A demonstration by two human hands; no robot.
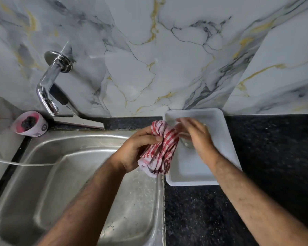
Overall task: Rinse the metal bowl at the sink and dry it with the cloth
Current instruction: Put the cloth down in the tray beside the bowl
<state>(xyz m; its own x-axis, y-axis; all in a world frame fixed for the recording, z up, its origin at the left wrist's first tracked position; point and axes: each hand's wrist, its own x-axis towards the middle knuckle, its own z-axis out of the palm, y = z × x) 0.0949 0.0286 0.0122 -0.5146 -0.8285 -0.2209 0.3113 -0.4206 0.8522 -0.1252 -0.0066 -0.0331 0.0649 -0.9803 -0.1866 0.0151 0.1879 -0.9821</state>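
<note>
My left hand (pixel 138 148) grips a bunched red-and-white checked cloth (pixel 160 153) above the right rim of the steel sink (pixel 43 157). My right hand (pixel 196 137) is blurred and wraps around the metal bowl (pixel 186 143), of which only a small shiny part shows under the palm. The cloth is pressed against the bowl's left side. Both hands hover over the left part of a white plastic tray (pixel 220 132) on the black counter.
A chrome tap (pixel 48 87) sticks out of the marble wall above the sink's back left. A squeegee (pixel 78 119) and a pink tub with a dark scrubber (pixel 29 123) lie behind the sink. Black granite counter (pixel 274 157) stretches to the right.
</note>
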